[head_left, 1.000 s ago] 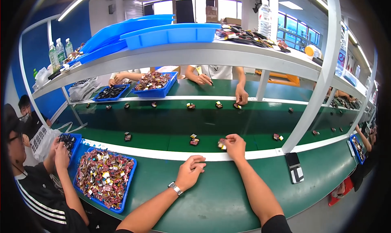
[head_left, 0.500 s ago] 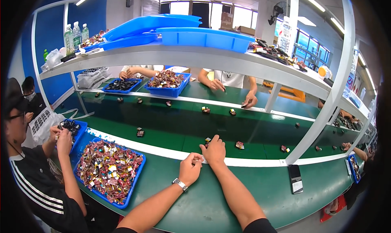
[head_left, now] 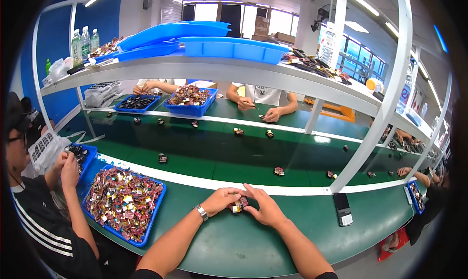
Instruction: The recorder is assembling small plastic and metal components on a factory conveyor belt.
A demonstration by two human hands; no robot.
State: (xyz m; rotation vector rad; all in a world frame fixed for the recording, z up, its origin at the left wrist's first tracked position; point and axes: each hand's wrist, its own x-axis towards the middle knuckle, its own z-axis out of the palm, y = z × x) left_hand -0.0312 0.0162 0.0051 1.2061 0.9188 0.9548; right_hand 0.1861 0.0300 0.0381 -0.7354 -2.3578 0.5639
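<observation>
My left hand (head_left: 222, 201), with a metal-banded watch on the wrist, and my right hand (head_left: 265, 208) meet over the near green tabletop (head_left: 287, 240). Between them is a small reddish circuit-board piece (head_left: 238, 206) with white and yellow parts. The left fingers close on its upper left side, partly hiding it. Thumb and fingers of the right hand bend round its right side. Left of my forearm stands a blue tray (head_left: 165, 196) heaped with similar pieces. More circuit-board pieces lie spaced along the dark green belt (head_left: 229, 152), one of them (head_left: 279, 171) beyond my right hand.
A black phone-like device (head_left: 343, 209) lies right of my hands by a white upright post (head_left: 380, 123). A white shelf (head_left: 146, 70) with blue trays (head_left: 234, 49) spans above the belt. Co-workers sit at left, far side and right. One across handles a piece (head_left: 263, 117).
My right hand has drawn back from the belt with a circuit-board piece, which is now between both hands over the near tabletop. The view has shifted slightly.
</observation>
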